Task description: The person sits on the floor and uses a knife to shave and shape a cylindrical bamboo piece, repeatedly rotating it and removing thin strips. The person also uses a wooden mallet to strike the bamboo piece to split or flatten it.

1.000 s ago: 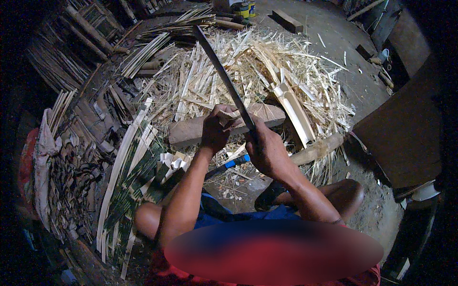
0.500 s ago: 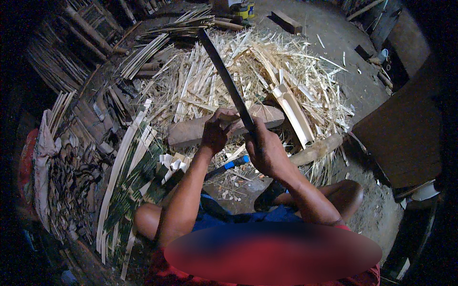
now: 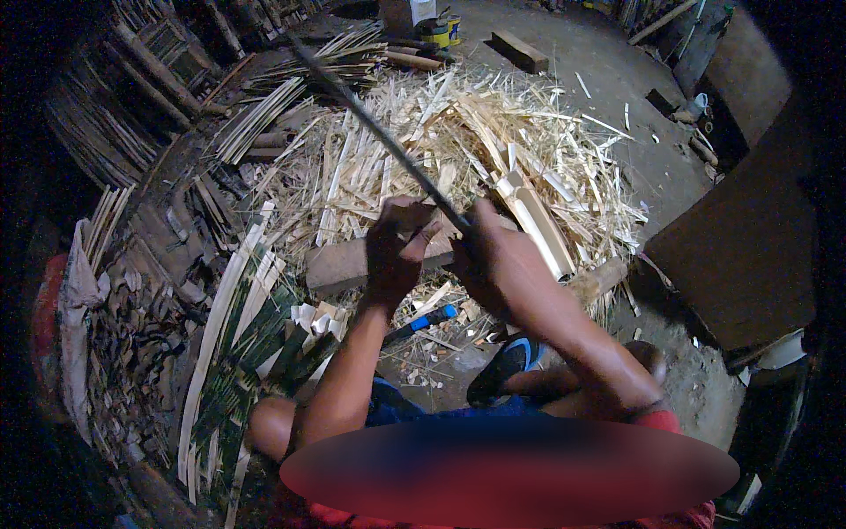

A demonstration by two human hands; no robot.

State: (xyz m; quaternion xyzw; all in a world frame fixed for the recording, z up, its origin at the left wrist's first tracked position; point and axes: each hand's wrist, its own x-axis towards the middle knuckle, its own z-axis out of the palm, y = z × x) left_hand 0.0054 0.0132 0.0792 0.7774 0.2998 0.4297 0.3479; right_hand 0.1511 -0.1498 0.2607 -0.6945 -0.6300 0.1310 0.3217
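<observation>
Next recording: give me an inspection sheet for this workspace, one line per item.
Surface: bare dirt floor, dim light.
Job's things: long dark strip slanting up and away; wooden block under the hands.
Clutter: pale bamboo shavings heap; green-skinned strips; blue-handled tool on the ground.
Grippers: left hand and right hand both closed on the strip's near end.
Cables: nothing seen.
Surroundings: stacked slats on the left; dark board on the right.

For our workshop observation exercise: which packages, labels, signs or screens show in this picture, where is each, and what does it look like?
Tin: top centre on the floor, beyond the pile of bamboo shavings; short, round, yellow and dark.
White container: just behind the tin, at the top edge; pale, mostly cut off.
No signs or screens show.
</observation>
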